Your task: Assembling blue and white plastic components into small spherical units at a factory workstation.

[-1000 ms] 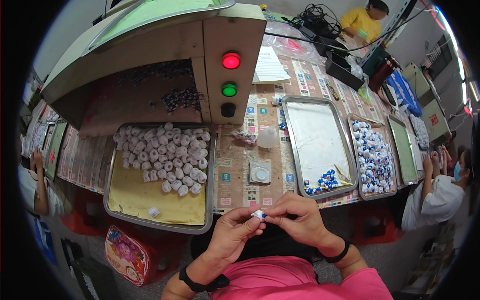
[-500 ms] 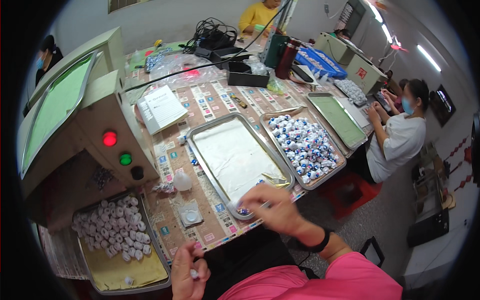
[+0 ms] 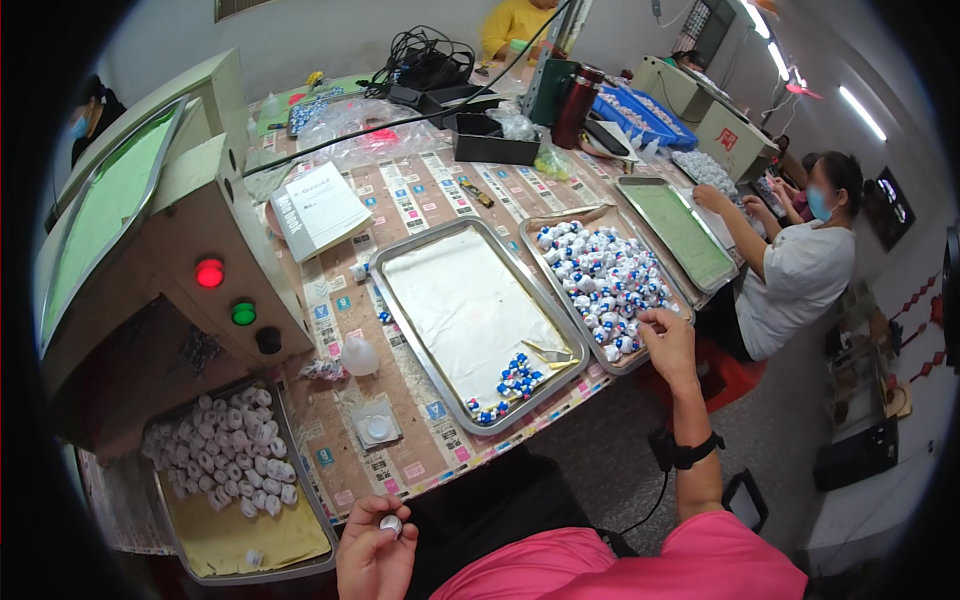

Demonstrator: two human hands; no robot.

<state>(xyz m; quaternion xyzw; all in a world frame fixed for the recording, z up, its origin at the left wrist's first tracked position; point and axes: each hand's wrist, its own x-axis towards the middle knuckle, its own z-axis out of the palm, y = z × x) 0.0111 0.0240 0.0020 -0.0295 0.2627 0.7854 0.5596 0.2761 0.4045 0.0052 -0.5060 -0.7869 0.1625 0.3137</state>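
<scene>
My left hand (image 3: 376, 552) is low in front of the table, its fingers pinched round a small white round piece (image 3: 391, 524). My right hand (image 3: 668, 346) is over the near right corner of a tray (image 3: 683, 318) heaped with white pieces with blue parts (image 3: 603, 285). Its thumb and fingers are closed together; what they hold, if anything, cannot be made out. Between my hands lies a metal tray lined with white sheet (image 3: 465, 290). Small blue-and-white parts (image 3: 518, 380) cluster at its near end, beside yellowish tweezers (image 3: 550, 351).
At left, a tray of white pieces (image 3: 300, 555) sits below a beige machine (image 3: 200, 260) with red and green lights. A white squeeze bottle (image 3: 360, 356), notebook (image 3: 322, 212), black box (image 3: 495, 140) and dark red flask (image 3: 577, 108) stand on the table. A co-worker (image 3: 800, 240) sits at right.
My right hand has moved right, from the white-lined tray's near corner to the heaped tray, uncovering the small blue-and-white parts. My left hand stays low, its white piece now showing more clearly.
</scene>
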